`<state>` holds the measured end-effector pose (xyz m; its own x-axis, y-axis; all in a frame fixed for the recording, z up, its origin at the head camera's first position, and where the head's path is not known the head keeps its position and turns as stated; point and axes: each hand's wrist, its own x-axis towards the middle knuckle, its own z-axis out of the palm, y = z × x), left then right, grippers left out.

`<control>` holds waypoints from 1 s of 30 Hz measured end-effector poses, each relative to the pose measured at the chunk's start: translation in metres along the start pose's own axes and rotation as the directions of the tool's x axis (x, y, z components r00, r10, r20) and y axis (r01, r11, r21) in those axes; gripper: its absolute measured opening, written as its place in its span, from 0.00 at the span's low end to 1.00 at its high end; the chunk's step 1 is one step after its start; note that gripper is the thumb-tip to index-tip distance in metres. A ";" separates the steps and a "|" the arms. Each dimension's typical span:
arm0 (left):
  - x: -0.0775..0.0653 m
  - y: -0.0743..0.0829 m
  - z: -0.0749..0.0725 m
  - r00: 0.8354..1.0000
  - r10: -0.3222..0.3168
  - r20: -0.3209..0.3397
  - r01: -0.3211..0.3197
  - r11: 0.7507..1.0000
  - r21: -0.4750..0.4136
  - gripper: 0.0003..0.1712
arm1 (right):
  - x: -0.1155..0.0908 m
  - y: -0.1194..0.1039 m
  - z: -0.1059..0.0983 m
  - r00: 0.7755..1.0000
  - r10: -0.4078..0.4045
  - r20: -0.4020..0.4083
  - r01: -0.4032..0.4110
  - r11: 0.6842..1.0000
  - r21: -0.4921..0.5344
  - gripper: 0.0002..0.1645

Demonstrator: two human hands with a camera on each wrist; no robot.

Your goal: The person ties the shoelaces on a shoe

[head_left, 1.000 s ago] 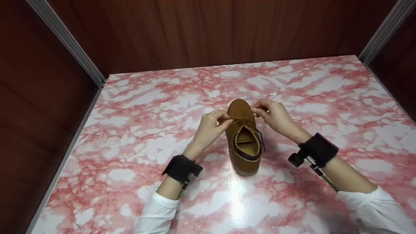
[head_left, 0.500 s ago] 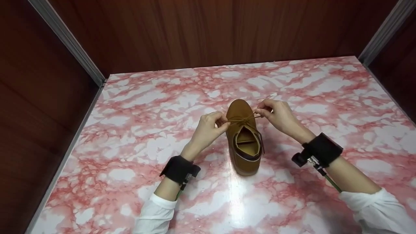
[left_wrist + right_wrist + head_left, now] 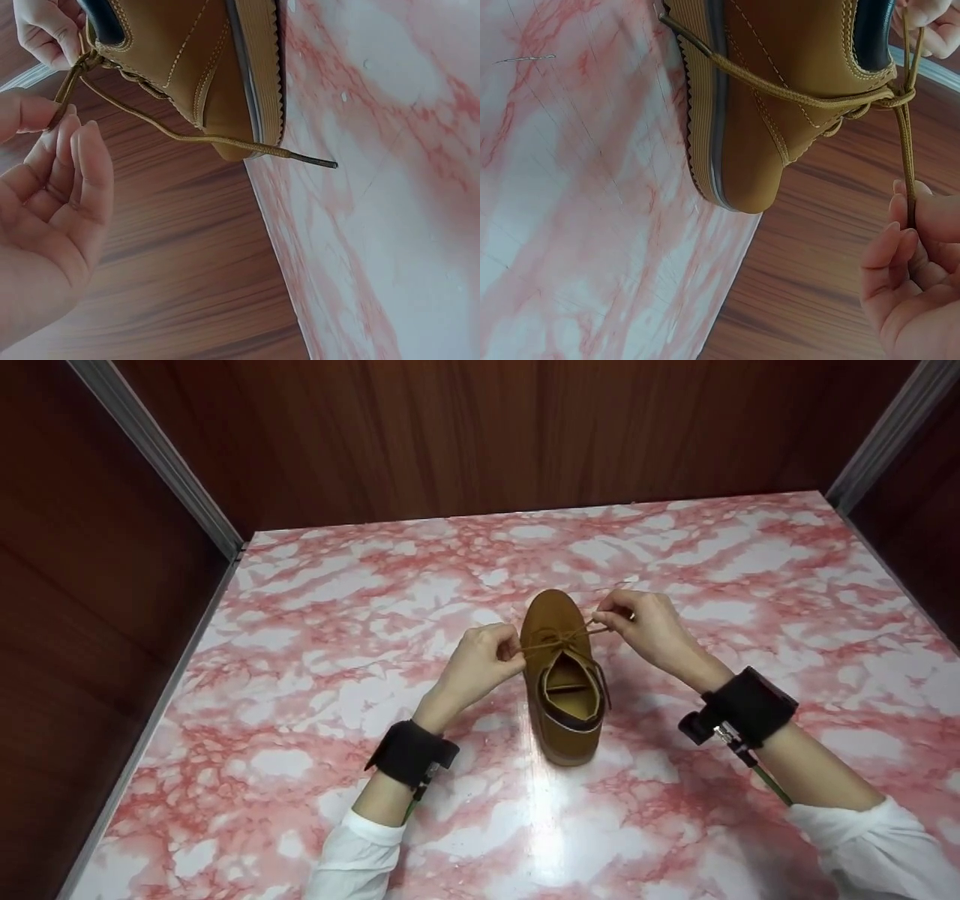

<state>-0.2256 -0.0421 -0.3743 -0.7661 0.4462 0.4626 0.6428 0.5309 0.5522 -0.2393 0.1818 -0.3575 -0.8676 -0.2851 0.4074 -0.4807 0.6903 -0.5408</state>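
A tan lace-up shoe (image 3: 559, 615) stands upright on the table, toe pointing away, with a dark collar and ridged sole. My left hand (image 3: 484, 656) pinches a loop of the brown shoelace (image 3: 169, 133) at the shoe's left side. On the other side my right hand (image 3: 645, 622) pinches another loop of the lace, drawn out to the right. Between the hands the lace crosses in a knot (image 3: 896, 96) over the shoe's throat. Loose lace ends with dark tips hang down both flanks of the shoe.
The table top (image 3: 337, 720) has a red and white marbled pattern. Dark wood panels (image 3: 480, 435) close off the back and both sides, with grey metal strips at the corners. Black straps (image 3: 412, 754) with small cameras and green cables sit on both wrists.
Both hands have moved apart, the left slightly left and down, the right slightly right. The lace loops between them now look longer and tauter across the shoe, which has stayed in place.
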 end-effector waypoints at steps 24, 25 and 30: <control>0.009 0.027 0.009 0.996 -0.074 -0.053 0.051 0.935 -0.351 0.10 | 0.001 -0.004 0.001 0.997 0.079 -0.012 -0.078 0.996 0.035 0.09; 0.008 0.027 0.009 0.996 -0.073 -0.051 0.051 0.937 -0.345 0.09 | 0.001 -0.003 0.000 0.997 0.073 -0.016 -0.073 0.997 0.030 0.09; 0.006 0.020 0.006 0.998 -0.060 -0.015 0.053 0.955 -0.292 0.08 | 0.001 0.000 0.000 0.998 0.052 -0.030 -0.052 0.999 0.008 0.11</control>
<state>-0.2167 -0.0240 -0.3649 -0.8030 0.4027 0.4394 0.5733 0.3200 0.7543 -0.2397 0.1820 -0.3571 -0.8871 -0.2285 0.4010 -0.4364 0.6984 -0.5673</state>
